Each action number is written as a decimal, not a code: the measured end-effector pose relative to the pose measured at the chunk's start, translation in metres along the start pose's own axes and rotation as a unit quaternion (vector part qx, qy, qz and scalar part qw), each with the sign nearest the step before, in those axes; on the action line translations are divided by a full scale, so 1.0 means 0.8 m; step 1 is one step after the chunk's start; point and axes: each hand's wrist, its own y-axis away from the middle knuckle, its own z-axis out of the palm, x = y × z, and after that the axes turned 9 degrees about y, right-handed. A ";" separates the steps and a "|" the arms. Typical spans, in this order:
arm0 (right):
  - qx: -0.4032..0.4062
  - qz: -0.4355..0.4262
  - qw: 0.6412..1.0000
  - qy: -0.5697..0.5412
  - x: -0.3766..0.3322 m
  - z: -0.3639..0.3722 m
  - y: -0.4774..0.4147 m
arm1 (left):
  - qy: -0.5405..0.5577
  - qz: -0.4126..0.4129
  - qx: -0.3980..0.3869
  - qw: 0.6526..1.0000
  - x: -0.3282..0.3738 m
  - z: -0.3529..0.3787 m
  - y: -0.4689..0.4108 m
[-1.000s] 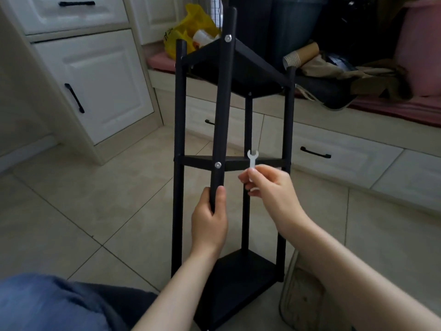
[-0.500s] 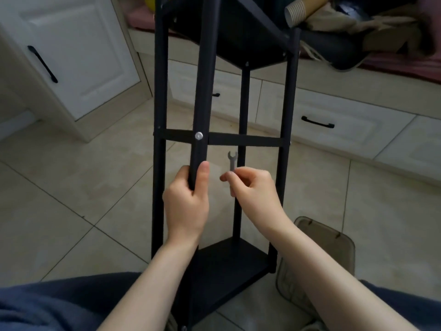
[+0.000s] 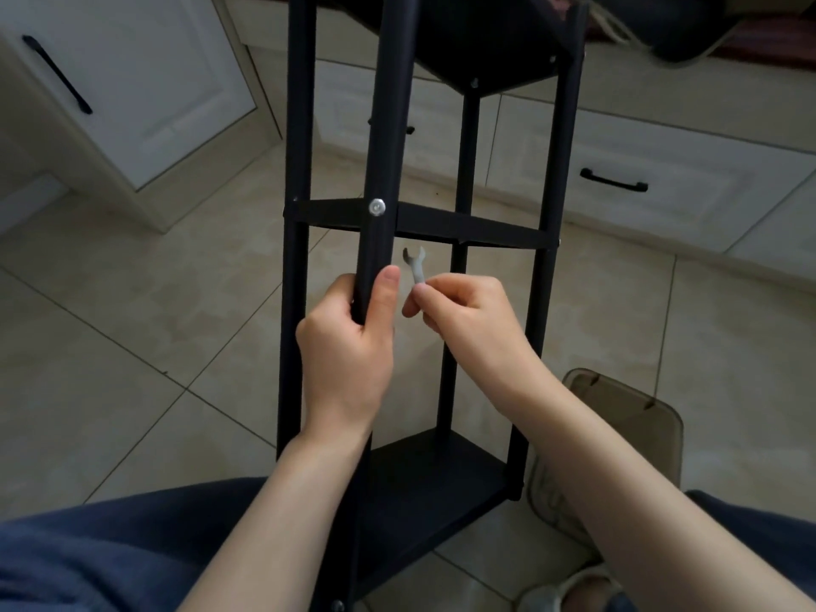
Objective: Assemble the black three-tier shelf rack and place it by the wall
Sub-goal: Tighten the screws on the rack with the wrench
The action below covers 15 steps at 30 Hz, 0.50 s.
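Right hand [image 3: 468, 318] pinches wrench [image 3: 415, 268] by its handle, upright, open end up, just below-right of bolt [image 3: 377, 208]. Left hand [image 3: 349, 346] wraps post [image 3: 380, 125] directly below bolt.

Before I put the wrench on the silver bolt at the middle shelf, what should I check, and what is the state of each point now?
1. Is the front post steadied? The left hand grips it just below the silver bolt: ok.
2. Is the tool ready? The right hand pinches the small wrench, open end up: ok.
3. Is the wrench seated on the bolt? It is below and to the right of the bolt, apart from it: not ok.
4. Is the way to the bolt free? Nothing lies between them: ok.
5. Is the bolt already tight? Cannot tell.
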 end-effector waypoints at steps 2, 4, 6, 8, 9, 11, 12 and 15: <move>0.003 -0.003 1.000 -0.006 -0.002 -0.002 -0.001 | -0.004 -0.002 -0.006 1.000 0.003 -0.001 0.000; 0.001 -0.006 1.000 -0.017 -0.004 -0.001 -0.002 | -0.008 -0.003 -0.013 1.000 0.005 -0.002 0.002; -0.003 -0.006 1.000 -0.027 -0.004 0.000 -0.004 | -0.013 -0.004 -0.024 1.000 0.006 -0.001 0.006; -0.003 0.000 0.999 -0.036 -0.003 0.001 -0.004 | -0.010 -0.008 -0.029 0.999 0.007 -0.001 0.009; -0.002 0.003 0.999 -0.042 -0.002 0.002 -0.005 | -0.008 -0.009 -0.030 0.999 0.008 -0.001 0.010; 0.004 0.008 0.999 -0.054 -0.001 0.002 -0.005 | -0.004 -0.009 -0.030 0.999 0.008 -0.002 0.007; 0.007 0.009 0.998 -0.057 0.000 0.003 -0.006 | -0.003 -0.011 -0.031 0.999 0.008 -0.003 0.006; 0.010 0.008 0.999 -0.053 -0.001 0.005 -0.008 | -0.005 -0.013 -0.034 0.999 0.008 -0.004 0.004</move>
